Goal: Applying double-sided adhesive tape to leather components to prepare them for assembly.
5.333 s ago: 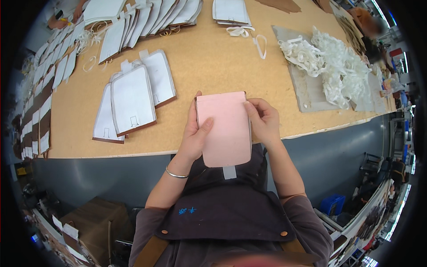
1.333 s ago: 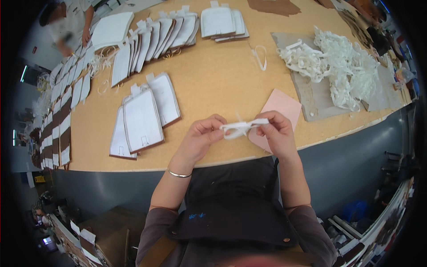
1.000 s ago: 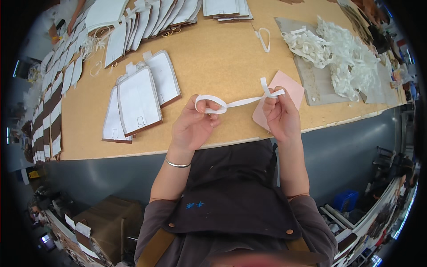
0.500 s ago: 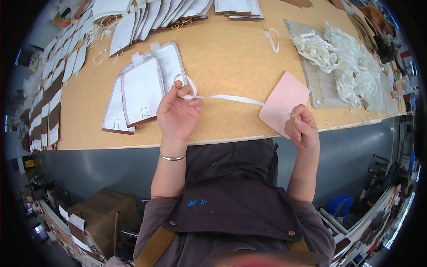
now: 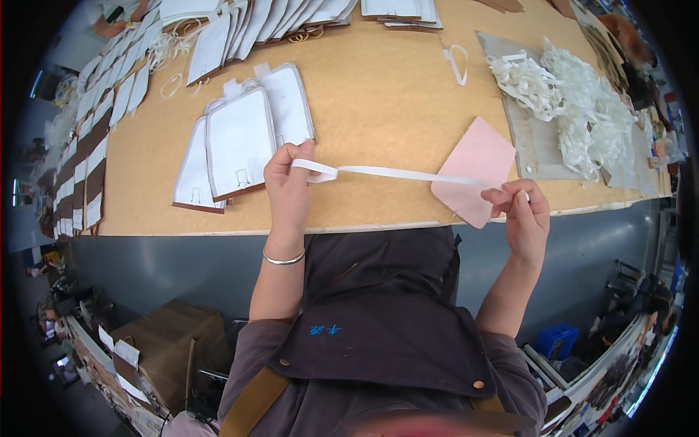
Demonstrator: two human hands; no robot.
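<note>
A long white strap (image 5: 408,174) is stretched out flat between my two hands above the table's front edge. My left hand (image 5: 289,191) pinches its looped left end, close to a stack of white pouches with brown edges (image 5: 240,138). My right hand (image 5: 520,215) pinches the strap's right end just off the table edge. A pink flat piece (image 5: 477,166) lies on the tan tabletop (image 5: 378,87) under the strap, near my right hand.
A heap of white straps (image 5: 575,102) lies on a grey sheet at the right. More white pouches (image 5: 262,18) fan along the back and left side. One loose strap loop (image 5: 457,62) lies mid-table. A cardboard box (image 5: 160,349) stands on the floor at lower left.
The pink piece was held in both hands, then laid on the table. I picked up a white strap and pulled it out straight, my hands moving apart.
</note>
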